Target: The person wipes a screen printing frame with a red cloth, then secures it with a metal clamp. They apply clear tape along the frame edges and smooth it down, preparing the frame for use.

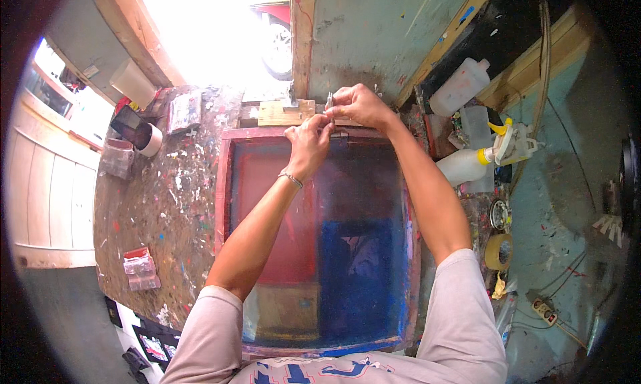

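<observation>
A screen printing frame (224, 204) with reddish wooden sides lies flat before me, its mesh stained red, blue and ochre. At its far edge a wooden block (270, 114) carries an upright metal clamp (290, 96). Just right of that block, my right hand (360, 106) pinches a small grey metal piece (329, 102), apparently a second clamp's screw. My left hand (309, 141) is closed right below it, fingertips against the same spot; what they grip is hidden behind the fingers. A thin bracelet (290, 178) circles my left wrist.
The paint-spattered table (180, 217) holds cups (148, 140) and small plastic packets (141, 269) at left. On the right stand a spray bottle (467, 165), a white bottle (461, 87) and a tape roll (498, 252). A power strip (545, 312) lies at lower right.
</observation>
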A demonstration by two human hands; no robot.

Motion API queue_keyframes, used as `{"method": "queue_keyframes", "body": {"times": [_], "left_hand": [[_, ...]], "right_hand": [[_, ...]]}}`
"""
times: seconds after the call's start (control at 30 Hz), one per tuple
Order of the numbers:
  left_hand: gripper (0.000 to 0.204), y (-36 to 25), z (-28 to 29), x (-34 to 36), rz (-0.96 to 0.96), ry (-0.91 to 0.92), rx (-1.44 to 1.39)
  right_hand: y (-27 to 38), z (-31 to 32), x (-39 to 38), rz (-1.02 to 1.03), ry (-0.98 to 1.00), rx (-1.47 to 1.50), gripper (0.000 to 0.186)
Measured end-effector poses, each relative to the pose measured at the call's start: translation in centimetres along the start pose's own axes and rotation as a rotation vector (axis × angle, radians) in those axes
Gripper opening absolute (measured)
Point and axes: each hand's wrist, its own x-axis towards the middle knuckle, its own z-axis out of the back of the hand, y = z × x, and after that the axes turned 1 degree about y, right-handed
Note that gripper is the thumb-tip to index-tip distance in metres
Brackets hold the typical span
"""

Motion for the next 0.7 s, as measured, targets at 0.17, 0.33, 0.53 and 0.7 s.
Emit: {"method": "queue_keyframes", "body": {"times": [0.17,0.33,0.53,0.7], "left_hand": [[0.024,0.4,-1.4,1.3,0.071,0.001,-0.095],[0.032,0.0,-2.3,2.1,0.136,-0.013,0.046],[0.033,-0.3,-2.3,2.1,0.034,-0.035,0.315],[0.019,-0.4,-2.3,0.4,-0.111,-0.112,0.347]], "right_hand": [[-1.1,0.6,0.8,-0.219,-0.055,0.079,0.01],[-2.0,0.5,1.7,-0.306,-0.087,0.065,0.012],[-3.0,-0.3,2.6,-0.373,-0.088,-0.284,0.023],[-2.3,-1.6,1.7,-0.305,-0.159,-0.553,0.026]]}}
